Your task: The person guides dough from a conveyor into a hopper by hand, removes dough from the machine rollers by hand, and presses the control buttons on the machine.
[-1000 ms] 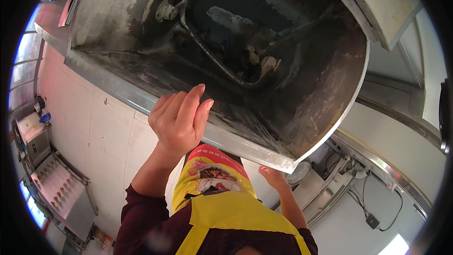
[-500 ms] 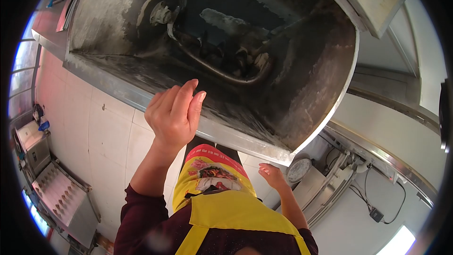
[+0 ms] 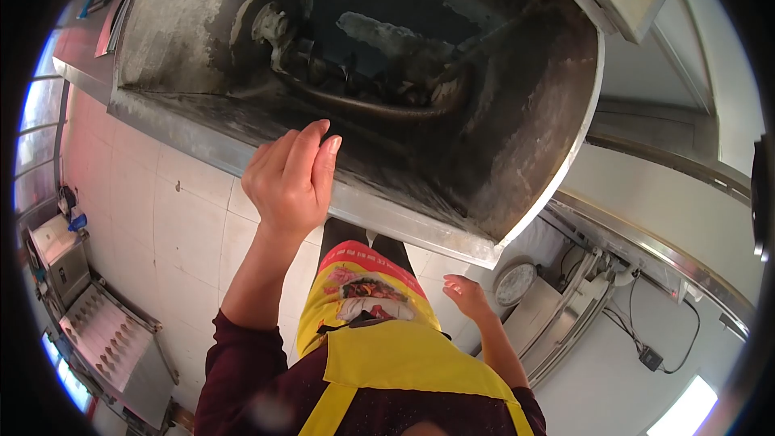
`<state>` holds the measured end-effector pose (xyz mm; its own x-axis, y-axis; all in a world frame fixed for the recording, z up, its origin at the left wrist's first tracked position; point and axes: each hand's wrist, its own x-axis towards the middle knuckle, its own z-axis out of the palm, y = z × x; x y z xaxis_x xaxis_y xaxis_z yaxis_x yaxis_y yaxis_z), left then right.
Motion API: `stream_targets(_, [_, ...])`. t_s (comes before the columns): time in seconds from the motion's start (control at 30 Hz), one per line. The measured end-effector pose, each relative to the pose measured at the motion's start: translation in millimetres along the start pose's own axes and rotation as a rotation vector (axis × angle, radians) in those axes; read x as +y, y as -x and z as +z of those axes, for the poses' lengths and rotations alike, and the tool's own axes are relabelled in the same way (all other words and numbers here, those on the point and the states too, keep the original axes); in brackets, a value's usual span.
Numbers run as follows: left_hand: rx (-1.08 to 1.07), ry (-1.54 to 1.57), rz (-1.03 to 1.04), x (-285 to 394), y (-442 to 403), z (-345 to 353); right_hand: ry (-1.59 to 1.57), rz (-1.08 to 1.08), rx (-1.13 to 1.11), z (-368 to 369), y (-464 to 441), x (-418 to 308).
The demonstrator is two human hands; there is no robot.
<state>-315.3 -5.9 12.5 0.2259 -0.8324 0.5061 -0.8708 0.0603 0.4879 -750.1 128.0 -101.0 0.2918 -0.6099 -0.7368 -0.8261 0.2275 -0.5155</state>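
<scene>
A large stained metal mixer tub (image 3: 533, 113) opens in front of me. Low inside it runs a curved mixing bar (image 3: 379, 106), partly in shadow. My left hand (image 3: 286, 182) is over the tub's near rim (image 3: 387, 222), its fingers curled and the thumb beside the index finger. Its palm is hidden, so I cannot make out what, if anything, it holds. Lower and to the right, my right hand (image 3: 467, 295) hangs beside the yellow apron (image 3: 404, 363), holding nothing, its fingers a little apart.
A pale tiled floor (image 3: 190, 210) lies left of the tub. Near the left edge stands a machine with rows of small knobs (image 3: 101, 335). At the right are a round dial (image 3: 514, 284), a metal rail (image 3: 638, 222) and a cable with a black box (image 3: 650, 358).
The mixing bar has turned, moving up and away from the near wall in view. My left hand has shifted slightly left and up; my right hand stays nearly in place.
</scene>
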Motion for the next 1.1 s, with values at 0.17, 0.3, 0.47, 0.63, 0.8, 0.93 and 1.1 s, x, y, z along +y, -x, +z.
stream_targets(0.17, [0.014,-0.01,-0.017,3,0,0,-0.021,-0.017,0.038,-1,8,5])
stream_targets(0.3, [0.038,-0.035,-0.018,2,1,1,-0.023,0.007,0.074,-3,21,18])
stream_targets(0.47, [0.023,-0.085,-0.064,8,5,2,-0.152,0.097,0.202,-23,69,69])
stream_targets(0.63, [0.038,-0.158,-0.039,13,4,3,-0.075,0.147,0.504,-72,130,154])
stream_targets(0.8, [0.031,-0.057,0.118,65,18,24,-0.123,0.132,1.071,-170,230,278])
stream_targets(0.93, [-0.06,0.142,-0.049,99,33,74,-0.49,-0.064,1.514,-318,348,296])
stream_targets(1.1, [-0.124,0.12,-0.141,154,50,112,-0.535,-0.478,2.041,-501,471,213])
